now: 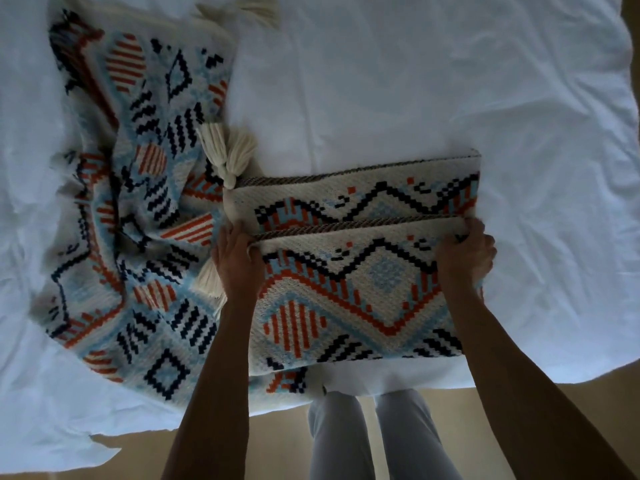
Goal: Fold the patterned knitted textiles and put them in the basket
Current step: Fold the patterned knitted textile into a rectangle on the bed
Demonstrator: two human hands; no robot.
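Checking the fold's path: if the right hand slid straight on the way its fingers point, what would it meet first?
The right hand grips the folded textile's upper layer, fingers pointing away from the person. Straight on, it would likely cross the lower layer's corded edge, then bare white sheet.

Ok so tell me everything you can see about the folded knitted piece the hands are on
The folded textile is a thick cream knit with navy zigzags, orange stripes and pale blue diamonds, edged in brown cord. It lies flat on the white sheet near the bed's front edge, folded into a wide rectangle with two corded edges stacked and staggered. The left hand grips its left end, the right hand its right end. Cream tassels lie at its left corner.
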